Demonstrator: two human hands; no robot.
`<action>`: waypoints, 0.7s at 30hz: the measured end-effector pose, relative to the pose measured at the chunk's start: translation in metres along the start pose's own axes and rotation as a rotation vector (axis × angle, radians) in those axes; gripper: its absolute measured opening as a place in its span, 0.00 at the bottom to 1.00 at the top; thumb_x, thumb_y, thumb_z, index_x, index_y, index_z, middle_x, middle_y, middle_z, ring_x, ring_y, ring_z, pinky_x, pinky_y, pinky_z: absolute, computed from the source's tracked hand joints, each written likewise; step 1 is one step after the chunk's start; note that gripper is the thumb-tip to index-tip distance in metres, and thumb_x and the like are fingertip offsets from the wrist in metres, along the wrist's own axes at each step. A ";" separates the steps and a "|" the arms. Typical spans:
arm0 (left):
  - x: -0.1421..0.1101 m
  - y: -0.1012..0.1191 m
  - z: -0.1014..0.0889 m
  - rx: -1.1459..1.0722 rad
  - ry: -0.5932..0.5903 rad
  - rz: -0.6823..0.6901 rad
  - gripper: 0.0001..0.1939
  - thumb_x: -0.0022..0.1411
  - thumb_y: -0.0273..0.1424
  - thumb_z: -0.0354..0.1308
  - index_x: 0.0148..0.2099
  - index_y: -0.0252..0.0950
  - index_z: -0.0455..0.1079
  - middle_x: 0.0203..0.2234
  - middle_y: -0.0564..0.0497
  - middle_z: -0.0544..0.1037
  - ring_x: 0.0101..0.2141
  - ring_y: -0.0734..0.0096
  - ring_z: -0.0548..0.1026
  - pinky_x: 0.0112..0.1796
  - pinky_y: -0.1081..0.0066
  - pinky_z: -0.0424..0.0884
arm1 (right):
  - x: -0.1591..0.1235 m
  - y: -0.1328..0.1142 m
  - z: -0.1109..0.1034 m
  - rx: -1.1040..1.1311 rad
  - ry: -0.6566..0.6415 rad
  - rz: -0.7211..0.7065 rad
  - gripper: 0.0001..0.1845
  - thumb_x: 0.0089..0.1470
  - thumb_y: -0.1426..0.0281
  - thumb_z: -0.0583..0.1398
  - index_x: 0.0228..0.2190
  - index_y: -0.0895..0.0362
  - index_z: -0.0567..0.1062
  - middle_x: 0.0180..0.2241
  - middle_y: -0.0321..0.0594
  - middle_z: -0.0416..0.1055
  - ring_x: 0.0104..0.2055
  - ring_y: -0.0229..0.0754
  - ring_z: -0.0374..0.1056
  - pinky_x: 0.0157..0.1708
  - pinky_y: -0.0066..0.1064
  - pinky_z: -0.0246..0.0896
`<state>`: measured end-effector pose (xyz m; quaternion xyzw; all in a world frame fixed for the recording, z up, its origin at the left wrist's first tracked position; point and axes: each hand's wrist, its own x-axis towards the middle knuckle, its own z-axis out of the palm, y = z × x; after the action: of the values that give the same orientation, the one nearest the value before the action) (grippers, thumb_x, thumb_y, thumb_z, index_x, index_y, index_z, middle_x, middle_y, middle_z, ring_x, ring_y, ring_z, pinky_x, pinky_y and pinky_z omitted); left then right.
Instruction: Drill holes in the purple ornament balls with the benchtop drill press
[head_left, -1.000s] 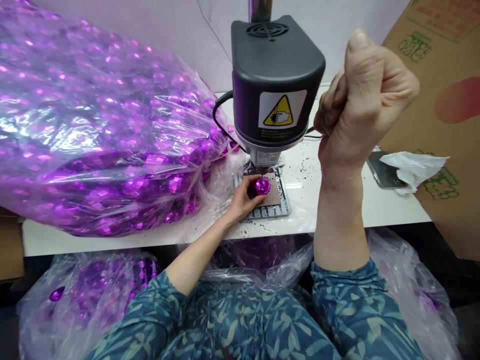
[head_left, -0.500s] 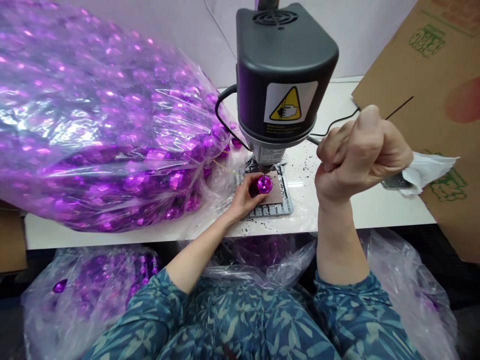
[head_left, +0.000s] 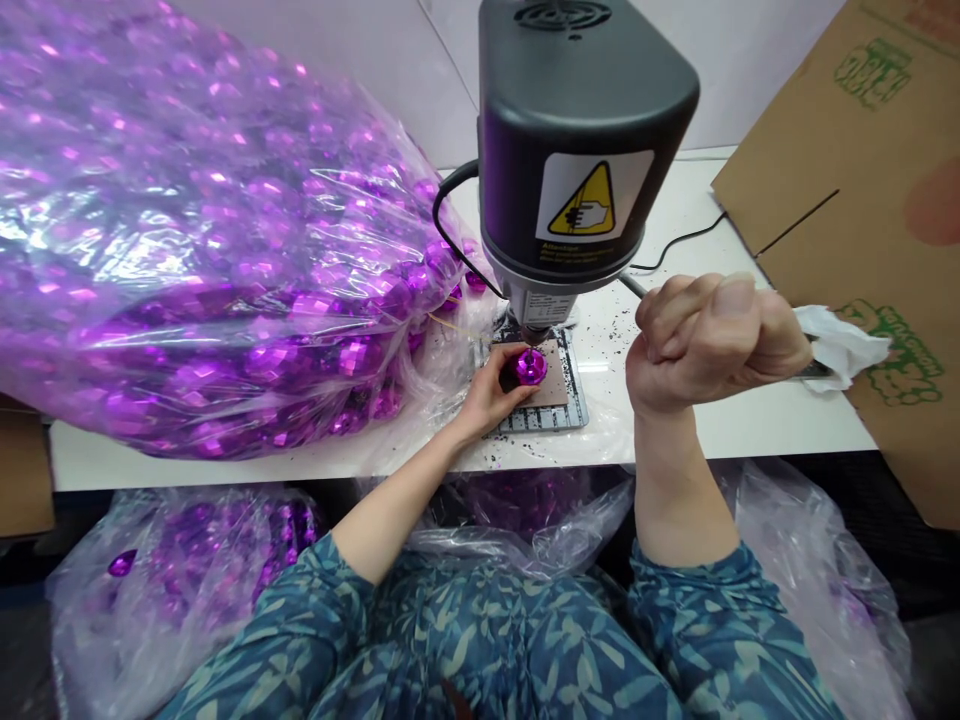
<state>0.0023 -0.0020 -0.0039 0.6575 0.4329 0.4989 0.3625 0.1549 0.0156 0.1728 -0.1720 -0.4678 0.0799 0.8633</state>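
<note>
My left hand pinches a shiny purple faceted ball between thumb and fingers. The ball rests on a small brown board over the slotted grey base plate of a bench drill press. Right above the ball is the drill's chuck, its tip at the top of the ball. My right hand is closed in a fist around the end of the press's lever; only the lever's thin rod shows beside the fingers.
A large clear bag of purple faceted balls fills the left of the white table. Dark shavings lie around the base. To the right stand a cardboard box and a white tissue. More plastic bags hang below the table edge.
My right hand has come down with the lever. My left hand keeps the ball in the same place under the drill. The view has shifted slightly.
</note>
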 end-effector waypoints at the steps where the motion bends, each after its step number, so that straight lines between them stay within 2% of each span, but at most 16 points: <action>1: 0.000 -0.001 0.000 0.003 0.002 -0.001 0.31 0.60 0.35 0.73 0.61 0.39 0.66 0.56 0.42 0.78 0.56 0.54 0.79 0.60 0.54 0.75 | -0.002 0.002 -0.002 0.001 0.012 -0.023 0.36 0.55 0.60 0.64 0.19 0.58 0.42 0.13 0.28 0.34 0.14 0.25 0.39 0.17 0.27 0.39; 7: 0.000 -0.002 0.000 0.022 0.005 0.007 0.31 0.60 0.35 0.74 0.61 0.39 0.66 0.56 0.42 0.78 0.56 0.54 0.79 0.59 0.54 0.75 | -0.008 0.013 -0.011 0.090 -0.049 -0.150 0.31 0.57 0.67 0.62 0.20 0.60 0.43 0.11 0.26 0.36 0.12 0.23 0.38 0.15 0.22 0.40; 13: 0.000 -0.003 0.000 0.017 0.000 0.028 0.31 0.61 0.34 0.74 0.61 0.39 0.66 0.56 0.42 0.79 0.56 0.55 0.80 0.59 0.54 0.76 | -0.007 0.019 -0.018 0.063 -0.204 -0.316 0.25 0.61 0.73 0.55 0.20 0.58 0.45 0.11 0.26 0.38 0.11 0.24 0.38 0.13 0.21 0.43; 18: 0.000 -0.004 0.001 0.019 0.019 0.049 0.31 0.59 0.32 0.74 0.61 0.39 0.67 0.55 0.42 0.79 0.55 0.55 0.80 0.57 0.56 0.77 | -0.014 0.017 -0.021 0.061 -0.212 -0.285 0.32 0.59 0.69 0.61 0.17 0.58 0.43 0.09 0.26 0.41 0.10 0.25 0.41 0.11 0.23 0.40; 21: 0.002 -0.003 0.003 0.034 0.022 0.046 0.31 0.59 0.32 0.74 0.60 0.39 0.67 0.54 0.42 0.80 0.54 0.56 0.81 0.56 0.57 0.77 | -0.002 0.005 -0.008 0.025 -0.174 -0.165 0.33 0.62 0.65 0.61 0.17 0.58 0.45 0.10 0.26 0.40 0.11 0.25 0.42 0.12 0.23 0.39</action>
<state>0.0044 0.0011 -0.0068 0.6678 0.4300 0.5070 0.3347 0.1607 0.0182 0.1654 -0.1143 -0.5526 0.0290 0.8251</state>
